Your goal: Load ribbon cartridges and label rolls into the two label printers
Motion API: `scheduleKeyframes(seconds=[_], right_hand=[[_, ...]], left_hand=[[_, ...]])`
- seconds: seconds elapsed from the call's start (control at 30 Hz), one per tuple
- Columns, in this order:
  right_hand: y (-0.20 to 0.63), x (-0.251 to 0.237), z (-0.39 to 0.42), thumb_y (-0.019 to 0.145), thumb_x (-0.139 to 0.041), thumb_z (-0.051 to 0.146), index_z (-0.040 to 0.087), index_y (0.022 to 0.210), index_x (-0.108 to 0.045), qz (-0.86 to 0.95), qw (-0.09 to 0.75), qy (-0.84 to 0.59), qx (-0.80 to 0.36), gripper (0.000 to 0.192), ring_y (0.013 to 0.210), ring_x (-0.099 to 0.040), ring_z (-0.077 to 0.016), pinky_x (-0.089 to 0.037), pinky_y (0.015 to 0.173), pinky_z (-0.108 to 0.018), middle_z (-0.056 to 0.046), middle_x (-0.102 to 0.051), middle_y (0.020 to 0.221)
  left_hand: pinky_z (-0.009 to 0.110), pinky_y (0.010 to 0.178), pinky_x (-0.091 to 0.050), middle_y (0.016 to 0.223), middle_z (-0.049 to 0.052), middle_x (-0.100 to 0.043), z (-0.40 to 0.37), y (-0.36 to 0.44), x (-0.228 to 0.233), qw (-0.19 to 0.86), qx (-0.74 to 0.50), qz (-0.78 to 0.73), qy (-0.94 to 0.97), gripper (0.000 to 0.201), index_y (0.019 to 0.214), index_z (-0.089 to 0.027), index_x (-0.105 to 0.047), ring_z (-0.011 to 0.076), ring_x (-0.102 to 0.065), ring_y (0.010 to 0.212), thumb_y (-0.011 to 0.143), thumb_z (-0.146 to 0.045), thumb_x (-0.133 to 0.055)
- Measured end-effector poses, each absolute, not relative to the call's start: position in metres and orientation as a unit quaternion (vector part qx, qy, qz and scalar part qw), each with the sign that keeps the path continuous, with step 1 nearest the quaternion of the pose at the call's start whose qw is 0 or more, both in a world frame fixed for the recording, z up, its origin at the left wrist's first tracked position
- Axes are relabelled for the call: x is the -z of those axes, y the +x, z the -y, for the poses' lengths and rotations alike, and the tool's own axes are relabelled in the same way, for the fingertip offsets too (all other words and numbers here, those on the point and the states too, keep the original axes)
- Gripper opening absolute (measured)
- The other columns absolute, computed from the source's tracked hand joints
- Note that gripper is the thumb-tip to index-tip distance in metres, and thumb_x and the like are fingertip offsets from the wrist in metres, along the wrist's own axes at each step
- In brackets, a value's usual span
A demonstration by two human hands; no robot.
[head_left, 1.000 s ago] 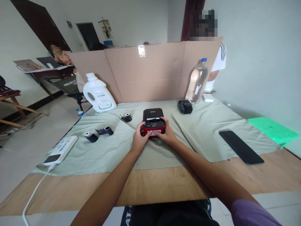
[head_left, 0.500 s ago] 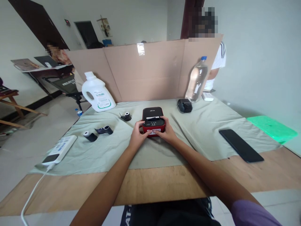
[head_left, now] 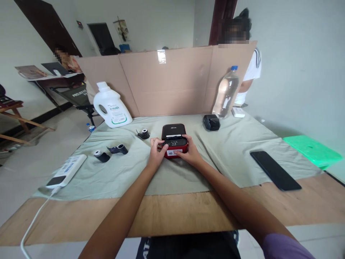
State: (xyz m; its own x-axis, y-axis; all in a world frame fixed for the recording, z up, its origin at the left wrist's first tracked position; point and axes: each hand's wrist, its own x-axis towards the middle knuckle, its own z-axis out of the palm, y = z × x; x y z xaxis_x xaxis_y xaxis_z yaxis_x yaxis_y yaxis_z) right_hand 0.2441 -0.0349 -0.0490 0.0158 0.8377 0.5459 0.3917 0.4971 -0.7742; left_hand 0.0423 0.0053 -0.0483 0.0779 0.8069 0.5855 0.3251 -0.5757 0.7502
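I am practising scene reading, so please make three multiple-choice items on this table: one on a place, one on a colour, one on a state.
1. Where does the water bottle stand?
A. far right, by the cardboard screen
B. beside the power bank
C. on the floor

2. What colour is the cap of the water bottle?
A. red
B. blue
C. white

3. How is the small printer handled?
A. untouched
B. lifted high
C. held on the cloth by left hand and right hand

Answers: 1 A, it is near the screen's right end. 2 B, the cap is blue. 3 C, both hands clasp it.
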Motion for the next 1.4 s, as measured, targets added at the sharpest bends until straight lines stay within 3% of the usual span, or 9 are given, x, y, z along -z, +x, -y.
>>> scheduleKeyframes(seconds=[0.4,0.67,0.77,0.87,1.07,1.27,1.4], right_hand=[[0.248,0.05,0.034,0.073,-0.082,0.044,0.025,0.141,-0.04,0.686,0.537,-0.456,-0.184,0.083,0.133,-0.051,-0.0322,-0.04,0.114,-0.052,-0.015,-0.048,0.145],[0.25,0.052,0.035,0.073,-0.082,0.044,0.026,0.146,-0.038,0.69,0.524,-0.466,-0.179,0.087,0.137,-0.048,-0.0329,-0.039,0.115,-0.053,-0.015,-0.047,0.147],[0.25,0.051,0.035,0.074,-0.082,0.045,0.025,0.149,-0.036,0.69,0.523,-0.468,-0.177,0.089,0.138,-0.048,-0.0326,-0.039,0.116,-0.053,-0.016,-0.046,0.15],[0.249,0.051,0.035,0.076,-0.08,0.046,0.024,0.152,-0.034,0.695,0.525,-0.462,-0.169,0.091,0.141,-0.045,-0.0323,-0.037,0.117,-0.053,-0.016,-0.045,0.152],[0.25,0.05,0.035,0.076,-0.08,0.047,0.027,0.157,-0.027,0.705,0.525,-0.459,-0.129,0.099,0.15,-0.034,-0.0314,-0.03,0.122,-0.053,-0.014,-0.029,0.165],[0.251,0.048,0.036,0.077,-0.078,0.047,0.026,0.161,-0.02,0.709,0.514,-0.468,-0.121,0.104,0.149,-0.035,-0.0317,-0.031,0.12,-0.054,-0.014,-0.029,0.165],[0.251,0.046,0.036,0.078,-0.076,0.047,0.026,0.161,-0.019,0.715,0.51,-0.468,-0.1,0.103,0.148,-0.035,-0.0324,-0.031,0.12,-0.055,-0.014,-0.027,0.166]], left_hand=[[0.031,0.079,-0.051,0.102,0.005,-0.047,0.003,0.048,0.048,0.182,-0.584,-0.399,0.684,0.02,0.1,-0.02,-0.063,0.0176,-0.056,0.091,0.087,-0.035,-0.064],[0.035,0.085,-0.053,0.111,0.009,-0.05,0.003,0.048,0.05,0.143,-0.578,-0.411,0.69,0.025,0.105,-0.02,-0.065,0.0221,-0.057,0.104,0.088,-0.039,-0.063],[0.045,0.102,-0.046,0.13,0.013,-0.053,0.008,0.047,0.046,0.058,-0.554,-0.423,0.715,0.032,0.114,-0.02,-0.065,0.0281,-0.05,0.122,0.091,-0.041,-0.059],[0.051,0.114,-0.032,0.144,0.011,-0.054,0.016,0.049,0.038,-0.01,-0.491,-0.4,0.774,0.04,0.129,-0.023,-0.061,0.0308,-0.041,0.134,0.094,-0.041,-0.055],[0.054,0.115,-0.026,0.136,0.007,-0.065,0.023,0.052,0.033,-0.039,-0.446,-0.38,0.809,0.041,0.131,-0.027,-0.062,0.0322,-0.045,0.135,0.092,-0.038,-0.059],[0.053,0.118,-0.023,0.145,0.011,-0.058,0.021,0.052,0.032,-0.038,-0.435,-0.373,0.819,0.042,0.134,-0.025,-0.058,0.0293,-0.044,0.141,0.094,-0.037,-0.057],[0.054,0.12,-0.019,0.14,0.01,-0.061,0.024,0.051,0.029,-0.043,-0.425,-0.366,0.827,0.04,0.132,-0.024,-0.059,0.0288,-0.043,0.143,0.093,-0.034,-0.057]])
